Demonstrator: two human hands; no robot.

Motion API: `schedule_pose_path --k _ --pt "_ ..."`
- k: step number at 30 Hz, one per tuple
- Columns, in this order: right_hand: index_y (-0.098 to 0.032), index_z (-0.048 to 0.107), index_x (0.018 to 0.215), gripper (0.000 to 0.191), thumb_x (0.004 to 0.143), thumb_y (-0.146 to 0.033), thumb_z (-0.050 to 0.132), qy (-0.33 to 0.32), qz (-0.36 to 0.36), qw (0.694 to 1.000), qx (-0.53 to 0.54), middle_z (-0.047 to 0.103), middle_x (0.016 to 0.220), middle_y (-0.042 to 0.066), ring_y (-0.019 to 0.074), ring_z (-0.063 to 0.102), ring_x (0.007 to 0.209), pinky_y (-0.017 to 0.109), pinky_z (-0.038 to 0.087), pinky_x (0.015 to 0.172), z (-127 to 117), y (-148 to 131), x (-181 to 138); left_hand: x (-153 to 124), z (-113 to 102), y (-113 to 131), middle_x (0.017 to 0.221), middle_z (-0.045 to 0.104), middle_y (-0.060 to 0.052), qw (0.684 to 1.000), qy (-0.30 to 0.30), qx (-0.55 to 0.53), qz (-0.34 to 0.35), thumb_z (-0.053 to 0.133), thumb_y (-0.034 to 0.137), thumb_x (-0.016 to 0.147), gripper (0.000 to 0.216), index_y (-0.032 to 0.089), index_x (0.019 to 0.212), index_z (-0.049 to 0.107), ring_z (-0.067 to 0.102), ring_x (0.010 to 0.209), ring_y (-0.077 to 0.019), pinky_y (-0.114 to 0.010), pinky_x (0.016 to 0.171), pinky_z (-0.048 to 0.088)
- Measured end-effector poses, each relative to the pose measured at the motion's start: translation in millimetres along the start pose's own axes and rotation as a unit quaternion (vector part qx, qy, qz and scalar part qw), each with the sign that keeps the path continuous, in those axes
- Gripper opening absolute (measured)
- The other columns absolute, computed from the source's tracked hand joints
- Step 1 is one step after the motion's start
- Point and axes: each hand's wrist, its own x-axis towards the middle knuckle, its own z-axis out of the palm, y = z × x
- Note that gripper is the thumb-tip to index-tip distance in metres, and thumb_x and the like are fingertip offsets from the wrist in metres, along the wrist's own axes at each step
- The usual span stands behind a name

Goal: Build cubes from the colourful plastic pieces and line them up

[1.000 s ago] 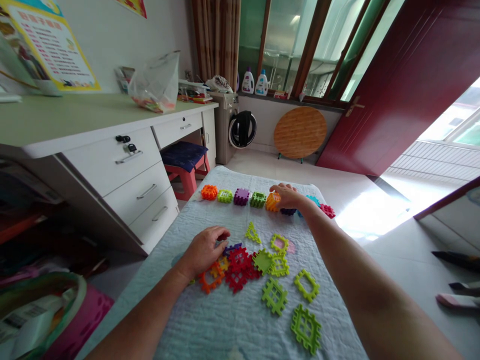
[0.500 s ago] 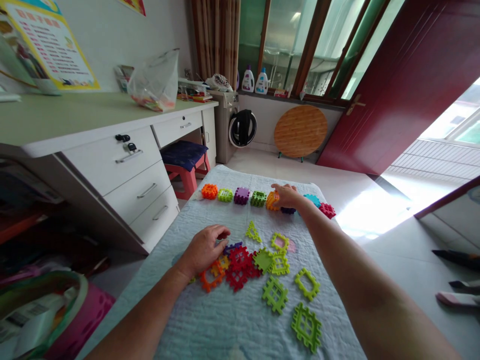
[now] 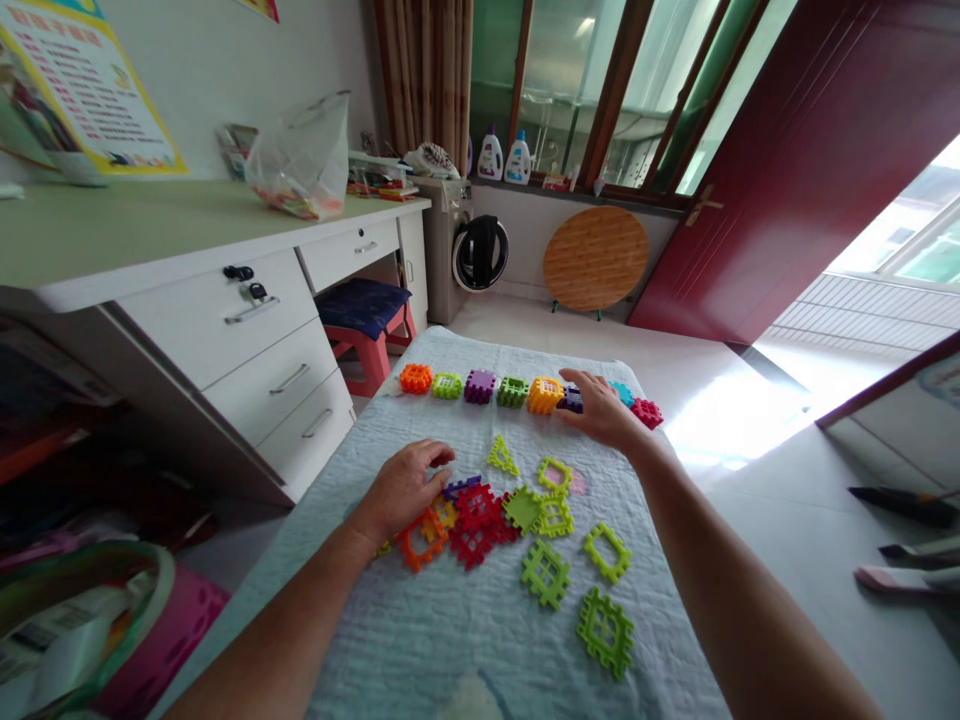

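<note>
Head view: right hand [image 3: 604, 410] has fingers and thumb bent around the dark block [image 3: 572, 400] in the far row, just beside the yellow block [image 3: 545, 395]. Can't tell if it's really gripping. Left hand [image 3: 405, 485] is loosely curled, nothing visible in it, next to the purple piece [image 3: 462, 487]. I'd pinch opposite sides and go gently so the yellow one doesn't get nudged. Watch the edges: the row sits near the cloth's [image 3: 420, 640] far side, red block [image 3: 646, 413] close to the right one. Most room's this side of the row, toward the left.
</note>
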Motion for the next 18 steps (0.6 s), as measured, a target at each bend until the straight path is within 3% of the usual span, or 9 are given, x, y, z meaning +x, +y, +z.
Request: schedule_pose_path --k 3,7,13,18 --pt "-0.021 0.05 0.123 0.049 0.077 -0.036 0.058 -0.003 -0.008 0.998 0.061 0.057 0.121 0.01 0.0261 0.051 0.111 0.041 0.039 0.093 2.9 0.9 -44.3 1.5 -2.5 -7.9 0.094 0.065 -0.005 1.0 0.005 0.017 0.001 0.053 0.022 0.076 0.018 0.019 0.091 0.062 0.061 0.089 -0.0195 -0.032 0.085 0.047" --pt "-0.021 0.057 0.111 0.035 0.079 -0.032 0.056 -0.055 0.011 0.992 0.113 0.064 0.105 0.008 0.0223 0.059 0.095 0.037 0.047 0.081 18.5 3.8 -85.9 2.8 -4.3 -19.2 0.093 0.066 -0.005 1.0 0.015 0.021 -0.013 0.053 0.024 0.075 0.02 0.019 0.092 0.062 0.061 0.087 -0.0197 -0.032 0.084 0.047" --pt "-0.019 0.062 0.097 0.022 0.078 -0.029 0.056 -0.042 0.02 0.991 0.125 0.062 0.089 0.006 0.0189 0.058 0.08 0.034 0.045 0.075 34.9 0.3 -96.8 1.5 -4.4 -23.7 0.086 0.066 -0.004 0.999 0.006 0.029 -0.026 0.052 0.027 0.076 0.02 0.019 0.091 0.063 0.06 0.074 -0.0172 -0.029 0.073 0.048" --pt "-0.021 0.062 0.097 0.031 0.076 -0.043 0.06 -0.021 0.024 0.997 0.065 0.058 0.09 0.006 0.0207 0.055 0.085 0.035 0.042 0.081 46.9 -8.4 -96.3 0.6 -1.3 -21.8 0.08 0.065 -0.002 0.999 -0.01 0.025 -0.027 0.052 0.027 0.075 0.022 0.019 0.092 0.063 0.059 0.069 -0.0158 -0.027 0.068 0.047"
